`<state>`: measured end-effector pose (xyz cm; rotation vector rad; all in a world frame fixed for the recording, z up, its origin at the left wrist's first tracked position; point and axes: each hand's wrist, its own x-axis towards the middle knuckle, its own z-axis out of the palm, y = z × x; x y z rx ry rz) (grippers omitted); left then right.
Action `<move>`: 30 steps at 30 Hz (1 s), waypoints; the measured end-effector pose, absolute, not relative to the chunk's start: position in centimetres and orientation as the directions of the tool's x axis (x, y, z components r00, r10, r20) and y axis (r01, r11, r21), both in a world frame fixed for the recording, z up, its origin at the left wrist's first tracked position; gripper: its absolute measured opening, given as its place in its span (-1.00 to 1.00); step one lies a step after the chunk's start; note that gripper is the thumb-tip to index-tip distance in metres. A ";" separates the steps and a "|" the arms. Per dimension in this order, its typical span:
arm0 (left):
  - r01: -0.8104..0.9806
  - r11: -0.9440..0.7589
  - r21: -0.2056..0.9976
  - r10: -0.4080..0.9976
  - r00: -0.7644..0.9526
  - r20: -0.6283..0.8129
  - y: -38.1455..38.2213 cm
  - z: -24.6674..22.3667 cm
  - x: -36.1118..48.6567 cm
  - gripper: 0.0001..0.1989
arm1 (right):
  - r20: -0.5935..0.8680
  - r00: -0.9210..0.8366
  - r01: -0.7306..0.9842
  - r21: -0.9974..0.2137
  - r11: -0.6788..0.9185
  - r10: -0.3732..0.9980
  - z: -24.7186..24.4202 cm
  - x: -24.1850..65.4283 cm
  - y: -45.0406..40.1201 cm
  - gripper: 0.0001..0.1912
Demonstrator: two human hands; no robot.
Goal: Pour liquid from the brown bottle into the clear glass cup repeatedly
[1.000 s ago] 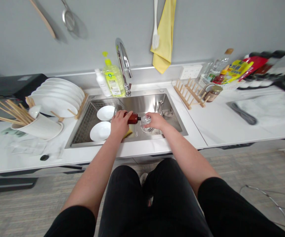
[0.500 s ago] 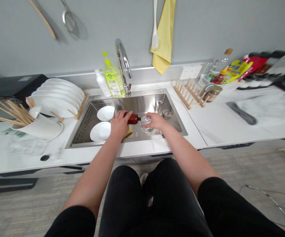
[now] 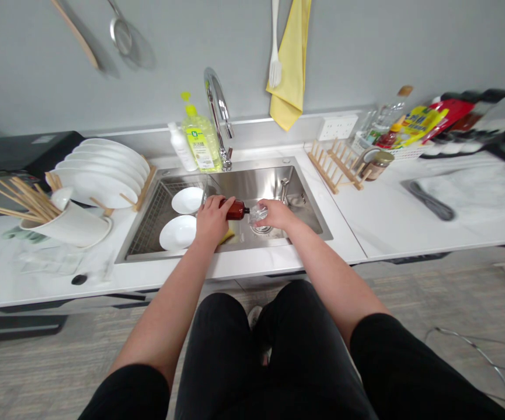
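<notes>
Over the sink [image 3: 270,248], my left hand [image 3: 212,219] is wrapped round a reddish-brown bottle [image 3: 236,210], tipped on its side with its dark neck pointing right. My right hand [image 3: 276,213] grips a small clear glass [image 3: 258,216], whose opening is close to the bottle's neck. I cannot make out any liquid between them. A yellow cloth or sponge [image 3: 227,235] shows partly below my left hand. To its left, two white bowls [image 3: 177,233] sit in the wire basket [image 3: 142,233] of the sink.
Behind the sink stand a chrome faucet [image 3: 218,105], a yellow-green dish soap bottle [image 3: 200,140] and a white bottle [image 3: 181,147]. Plates [image 3: 98,175] in a rack and a chopstick holder [image 3: 72,224] are on the left. A wooden rack [image 3: 337,166] and a jar [image 3: 378,165] stand right.
</notes>
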<state>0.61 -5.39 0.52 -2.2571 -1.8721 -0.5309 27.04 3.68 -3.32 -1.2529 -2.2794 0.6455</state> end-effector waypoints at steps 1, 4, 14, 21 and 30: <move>0.974 -0.202 0.102 0.917 0.152 0.369 -5.4 0.5 0.6 -0.29 | 0.169 -0.481 0.643 -0.599 0.477 0.860 -3.4 27.0 3.7 -0.33; 0.974 -0.198 0.110 0.920 0.145 0.364 -5.4 0.5 0.7 -0.27 | 0.171 -0.483 0.635 -0.606 0.478 0.859 -3.4 27.1 3.7 -0.35; 0.965 -0.192 0.181 0.907 0.103 0.409 -4.8 -0.4 0.1 -0.25 | 0.141 -0.431 0.520 -0.769 0.373 0.891 -3.5 26.9 3.8 -0.34; 0.938 -0.139 0.317 0.920 0.003 0.392 -4.4 -0.9 -0.1 -0.21 | 0.126 -0.436 0.354 -0.886 0.298 0.891 -3.0 26.6 3.8 -0.37; 0.830 -0.216 0.515 0.889 -0.051 0.455 -4.2 -1.6 -1.0 -0.11 | 0.094 -0.418 0.047 -0.991 0.124 0.904 -2.2 26.6 3.4 -0.21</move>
